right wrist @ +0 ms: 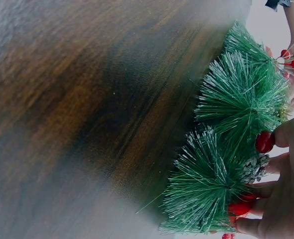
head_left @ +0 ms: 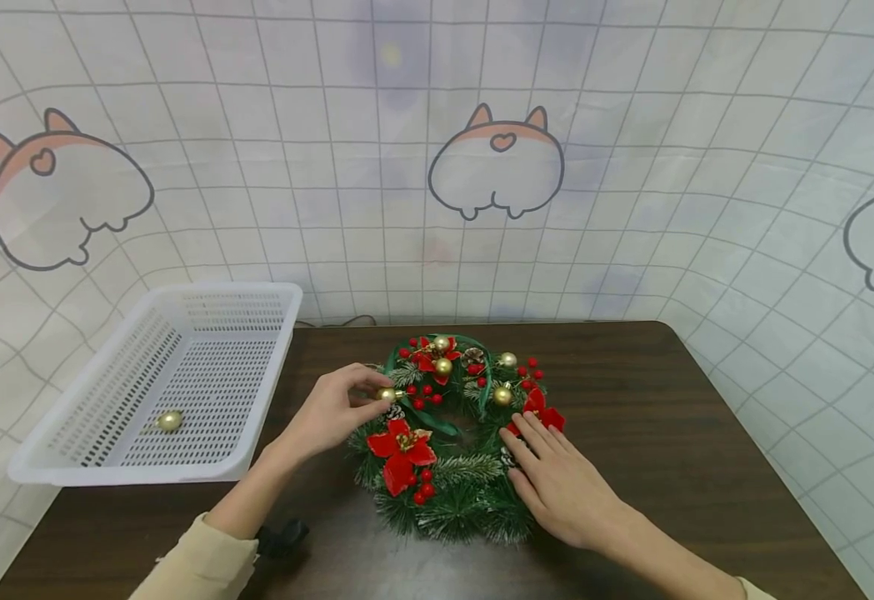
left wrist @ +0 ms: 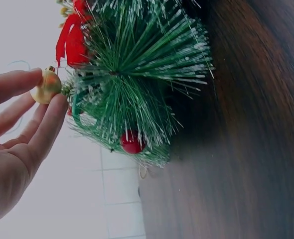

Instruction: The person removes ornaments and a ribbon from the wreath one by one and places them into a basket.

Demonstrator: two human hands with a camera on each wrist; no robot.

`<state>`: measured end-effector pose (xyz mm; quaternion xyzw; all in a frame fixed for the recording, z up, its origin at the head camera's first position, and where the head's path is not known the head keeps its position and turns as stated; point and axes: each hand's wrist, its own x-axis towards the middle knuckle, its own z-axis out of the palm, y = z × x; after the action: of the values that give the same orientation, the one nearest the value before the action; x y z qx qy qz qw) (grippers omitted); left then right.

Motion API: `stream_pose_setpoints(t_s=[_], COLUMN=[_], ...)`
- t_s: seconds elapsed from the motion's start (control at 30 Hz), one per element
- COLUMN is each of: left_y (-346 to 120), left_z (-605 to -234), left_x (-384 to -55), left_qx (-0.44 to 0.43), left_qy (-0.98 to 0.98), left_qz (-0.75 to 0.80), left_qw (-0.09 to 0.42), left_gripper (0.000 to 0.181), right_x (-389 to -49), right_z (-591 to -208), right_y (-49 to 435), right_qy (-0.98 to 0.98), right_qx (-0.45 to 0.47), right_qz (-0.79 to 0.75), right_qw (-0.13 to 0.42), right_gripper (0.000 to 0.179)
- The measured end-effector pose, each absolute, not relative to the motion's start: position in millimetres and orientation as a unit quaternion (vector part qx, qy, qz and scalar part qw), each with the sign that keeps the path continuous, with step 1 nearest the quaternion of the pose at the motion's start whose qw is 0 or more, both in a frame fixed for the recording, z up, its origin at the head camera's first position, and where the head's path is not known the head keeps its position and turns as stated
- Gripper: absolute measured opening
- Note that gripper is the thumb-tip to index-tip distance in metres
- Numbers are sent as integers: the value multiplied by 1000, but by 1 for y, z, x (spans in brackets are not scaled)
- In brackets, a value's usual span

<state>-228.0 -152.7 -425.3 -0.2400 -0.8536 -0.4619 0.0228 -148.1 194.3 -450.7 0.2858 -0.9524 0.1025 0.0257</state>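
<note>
A green Christmas wreath lies on the table, dressed with red poinsettias, red berries, pine cones and several gold balls. At its upper left, my left hand pinches a small gold Christmas ball between thumb and fingertips, close over the wreath. A loop of green ribbon stands at the wreath's far side. On the right side of the wreath, my right hand rests with its fingers spread and nearly straight, beside a red poinsettia and a pine cone.
At the left of the dark wooden table stands a white plastic basket with one gold ball inside. A small black object lies near my left forearm. A grid-patterned cloth hangs behind the table.
</note>
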Motion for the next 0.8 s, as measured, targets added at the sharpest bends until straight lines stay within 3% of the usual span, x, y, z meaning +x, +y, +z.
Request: stream_pose_setpoints(t_s=[0.8], left_y=[-122], left_z=[-421], left_x=[-229], left_qx=[-262], left_qy=[-852], left_qz=[-452], left_qw=[24], left_gripper=[26], right_x=[-148], right_z=[-451], right_y=[194], right_qy=[-953], right_qx=[285], right_qz=[101], right_qw=[28], right_gripper=[56])
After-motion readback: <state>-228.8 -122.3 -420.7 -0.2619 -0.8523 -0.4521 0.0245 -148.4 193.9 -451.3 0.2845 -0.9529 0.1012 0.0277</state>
